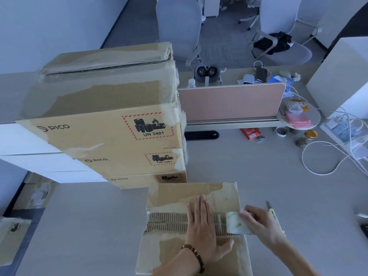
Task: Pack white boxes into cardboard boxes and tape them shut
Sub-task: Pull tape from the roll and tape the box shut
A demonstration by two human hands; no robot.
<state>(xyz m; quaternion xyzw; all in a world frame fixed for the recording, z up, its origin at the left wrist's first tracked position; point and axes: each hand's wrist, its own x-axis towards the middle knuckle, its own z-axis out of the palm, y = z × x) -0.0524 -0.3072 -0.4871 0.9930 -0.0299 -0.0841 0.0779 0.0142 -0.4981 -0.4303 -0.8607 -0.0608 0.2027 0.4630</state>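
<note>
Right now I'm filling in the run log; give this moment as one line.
step: taping seam | left hand: flat on cardboard box flaps | right hand: holds tape roll at seam | stack of PICO boxes: behind

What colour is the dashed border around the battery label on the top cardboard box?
Red and white dashes, clearest in the head view.

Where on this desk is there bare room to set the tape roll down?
Bare desk lies left of the box being taped, below the stacked PICO boxes. Another bare patch sits between that box and the white cable loop. The far right, by the jars, is crowded.
</note>
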